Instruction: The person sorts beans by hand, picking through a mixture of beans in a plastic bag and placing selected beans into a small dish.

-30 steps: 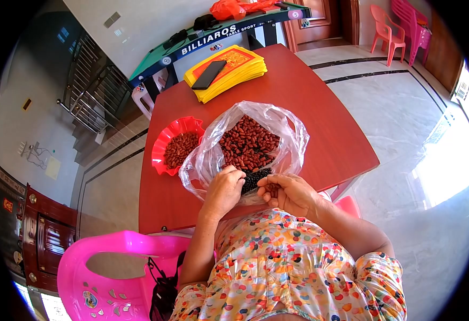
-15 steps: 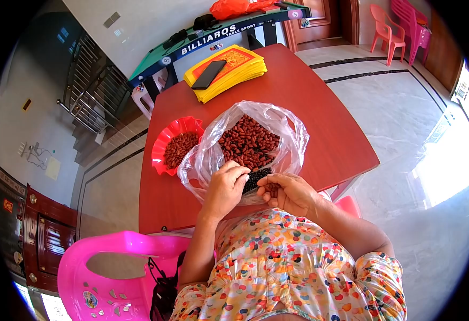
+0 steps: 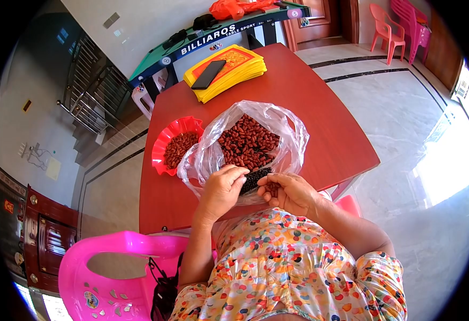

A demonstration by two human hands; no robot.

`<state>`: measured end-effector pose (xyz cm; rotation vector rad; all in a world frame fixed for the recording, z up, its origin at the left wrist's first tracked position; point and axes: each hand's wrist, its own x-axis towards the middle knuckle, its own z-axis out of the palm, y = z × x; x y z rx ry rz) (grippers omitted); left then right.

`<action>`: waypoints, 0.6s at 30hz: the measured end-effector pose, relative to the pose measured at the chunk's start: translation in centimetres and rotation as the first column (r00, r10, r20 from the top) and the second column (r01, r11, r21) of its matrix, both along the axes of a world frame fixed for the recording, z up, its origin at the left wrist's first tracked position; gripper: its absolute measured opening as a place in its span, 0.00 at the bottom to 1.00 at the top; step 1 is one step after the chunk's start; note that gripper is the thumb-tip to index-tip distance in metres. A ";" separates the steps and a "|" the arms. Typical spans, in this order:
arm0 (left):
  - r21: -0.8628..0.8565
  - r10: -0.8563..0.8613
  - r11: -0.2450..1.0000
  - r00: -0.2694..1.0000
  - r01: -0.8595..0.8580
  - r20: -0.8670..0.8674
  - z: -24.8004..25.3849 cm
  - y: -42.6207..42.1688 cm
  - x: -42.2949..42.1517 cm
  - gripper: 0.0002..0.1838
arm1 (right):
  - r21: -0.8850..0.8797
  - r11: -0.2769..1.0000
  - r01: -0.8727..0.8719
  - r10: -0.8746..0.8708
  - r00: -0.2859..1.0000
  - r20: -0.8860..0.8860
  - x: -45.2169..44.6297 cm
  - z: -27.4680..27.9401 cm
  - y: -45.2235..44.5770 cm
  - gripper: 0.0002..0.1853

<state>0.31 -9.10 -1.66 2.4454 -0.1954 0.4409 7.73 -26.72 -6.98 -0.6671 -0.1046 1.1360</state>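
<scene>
A clear plastic bag stands open on the red table, with red beans in its upper part and black beans near its lower edge. My left hand is at the bag's lower left, its thumb and fingertips pressed together beside the black beans; what they hold, if anything, is too small to tell. On the other side of the black beans, my right hand is curled round several red beans. A red scalloped bowl holding more red beans sits left of the bag.
On the red table lies a stack of yellow and red paper with a black phone on top. A pink chair stands at the lower left, and a small billiards table is behind.
My left hand has shifted slightly, its fingertips moving a little up and to the right over the black beans. My right hand stays nearly still.
</scene>
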 end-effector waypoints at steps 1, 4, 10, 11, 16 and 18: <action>0.012 0.026 1.000 0.999 -0.026 -0.023 0.2 0.3 -0.1 0.07 | -0.001 1.000 -0.002 0.002 1.000 -0.004 0.0 0.0 0.0 0.16; 0.134 0.069 0.989 0.997 -0.063 -0.044 0.1 1.1 -0.3 0.06 | -0.008 1.000 0.003 -0.003 1.000 -0.007 0.0 -0.1 0.1 0.16; 0.233 0.135 0.969 0.970 -0.086 -0.204 0.4 1.7 -0.8 0.04 | 0.005 1.000 -0.003 0.003 1.000 -0.003 0.0 -0.1 0.0 0.16; 0.262 0.150 0.962 0.957 -0.082 -0.249 0.6 1.6 -0.9 0.05 | 0.005 1.000 -0.003 0.003 1.000 -0.004 0.0 0.0 0.1 0.16; 0.293 0.174 0.953 0.924 -0.071 -0.339 1.0 1.2 -1.2 0.05 | 0.002 1.000 -0.001 0.001 1.000 -0.001 0.0 -0.1 0.1 0.16; 0.280 0.139 0.959 0.938 -0.047 -0.319 0.4 1.3 -1.0 0.05 | 0.002 1.000 -0.001 0.001 1.000 0.001 0.0 -0.1 0.0 0.16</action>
